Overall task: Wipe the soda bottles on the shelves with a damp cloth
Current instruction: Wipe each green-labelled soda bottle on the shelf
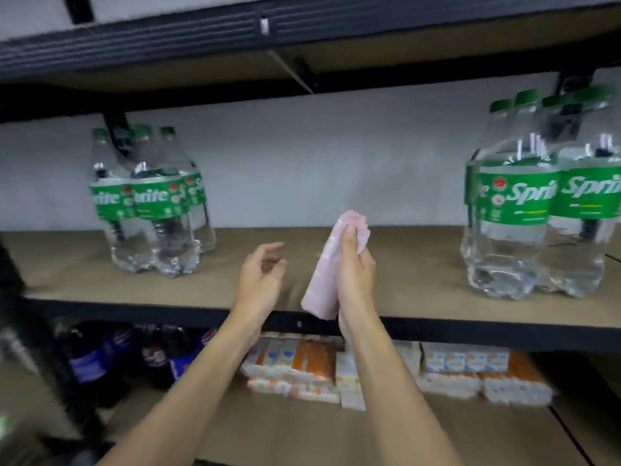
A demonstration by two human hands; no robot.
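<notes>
At the front edge of the middle shelf point(403, 284), reaching up with both forearms side by side. Gripping a folded pink cloth point(321, 284) in the right hand point(354, 264), thumb and fingers curled round its upper part. Holding it upright, with the bunched top poking above the fingers and the lower end hanging along the heel of the palm. Keeping the left hand point(262, 277) slack and holding nothing, fingers loosely bent, palm turned towards the cloth, close beside it but not touching.

On the same shelf, touching neither cluster of clear Sprite bottles: the left cluster point(151, 203) further back, the right cluster point(537, 213) nearer the front, both well apart from the hands. Below, on the lower shelf, seeing dark cola bottles point(117, 351) at left and stacked orange-and-white cartons point(302, 368) behind the wrists, all somewhat blurred.
</notes>
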